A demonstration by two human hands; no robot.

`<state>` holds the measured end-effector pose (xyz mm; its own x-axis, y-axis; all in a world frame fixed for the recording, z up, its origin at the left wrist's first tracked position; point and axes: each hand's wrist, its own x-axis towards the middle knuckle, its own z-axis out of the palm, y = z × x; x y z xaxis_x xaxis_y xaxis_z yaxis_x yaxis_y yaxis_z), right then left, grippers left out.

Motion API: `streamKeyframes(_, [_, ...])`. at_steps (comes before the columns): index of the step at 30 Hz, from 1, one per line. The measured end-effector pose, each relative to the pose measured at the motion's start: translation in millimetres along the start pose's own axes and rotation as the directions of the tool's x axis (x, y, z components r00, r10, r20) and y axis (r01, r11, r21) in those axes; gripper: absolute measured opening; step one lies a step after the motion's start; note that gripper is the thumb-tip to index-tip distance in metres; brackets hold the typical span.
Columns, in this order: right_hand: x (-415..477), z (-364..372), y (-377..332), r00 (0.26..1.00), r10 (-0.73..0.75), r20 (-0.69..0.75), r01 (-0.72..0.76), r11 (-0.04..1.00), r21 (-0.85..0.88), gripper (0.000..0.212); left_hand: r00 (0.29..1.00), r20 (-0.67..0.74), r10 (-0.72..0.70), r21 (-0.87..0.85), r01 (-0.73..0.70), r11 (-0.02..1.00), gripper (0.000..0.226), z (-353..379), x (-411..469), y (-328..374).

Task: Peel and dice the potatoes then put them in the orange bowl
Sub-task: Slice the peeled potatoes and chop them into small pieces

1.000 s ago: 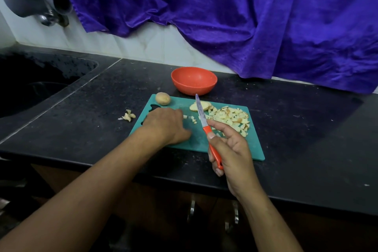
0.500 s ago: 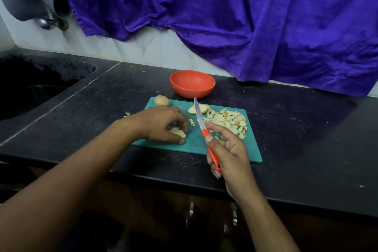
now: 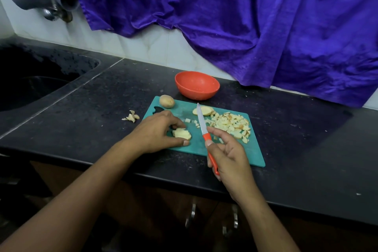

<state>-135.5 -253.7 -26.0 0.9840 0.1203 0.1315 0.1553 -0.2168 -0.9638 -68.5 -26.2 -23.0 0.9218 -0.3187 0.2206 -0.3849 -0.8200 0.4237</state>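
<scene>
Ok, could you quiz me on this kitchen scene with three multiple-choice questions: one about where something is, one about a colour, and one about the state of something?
1. Where does the whole potato lie?
A in a pan; B on the far left corner of the cutting board; C on a plate.

2. What colour is the handle of the knife?
A black; B orange-red; C white.

3. What does the orange bowl hold?
A diced potato; B water; C no potato yet.

Answers:
1 B: it sits at the board's far left corner, near the handle cut-out.
2 B: the handle held in the right hand is orange-red.
3 C: the bowl's inside shows bare, while the diced pile lies on the board.
</scene>
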Motion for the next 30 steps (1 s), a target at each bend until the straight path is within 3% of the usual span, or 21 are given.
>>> streamKeyframes(4, [-0.2,0.6,-4.6,1.000,-0.019,0.010,0.021,0.949,-0.314,0.040,1.000,-0.025,-0.009,-0.039,0.008,0.999,0.061,1.7,-1.8,-3.2])
streamKeyframes(7, [-1.9,-1.6,-10.7,0.996,-0.060,0.060,0.084,0.797,-0.598,0.041,0.998,-0.055,-0.015,-0.063,0.012,0.998,0.061,3.5,-2.5,-5.4])
streamKeyframes(11, [-5.7,0.8,-23.5,0.995,-0.035,0.097,0.097,0.638,-0.764,0.043,0.997,-0.073,-0.017,-0.087,0.010,0.996,0.055,5.4,-1.9,-7.5])
streamKeyframes(18, [-3.4,11.3,-41.2,0.985,0.000,0.173,0.146,0.540,-0.829,0.045,0.995,-0.102,0.001,-0.110,-0.012,0.994,0.049,8.1,-4.7,-10.3])
streamKeyframes(25, [6.7,5.9,-54.3,0.987,0.082,0.138,0.065,0.584,-0.809,0.045,0.989,-0.147,0.008,-0.122,-0.026,0.992,0.050,10.3,-8.3,-9.8])
streamKeyframes(30, [17.4,18.8,-78.3,0.971,0.163,0.172,0.065,0.515,-0.855,0.046,0.986,-0.167,0.012,-0.119,-0.032,0.992,0.044,10.6,-8.0,-8.8])
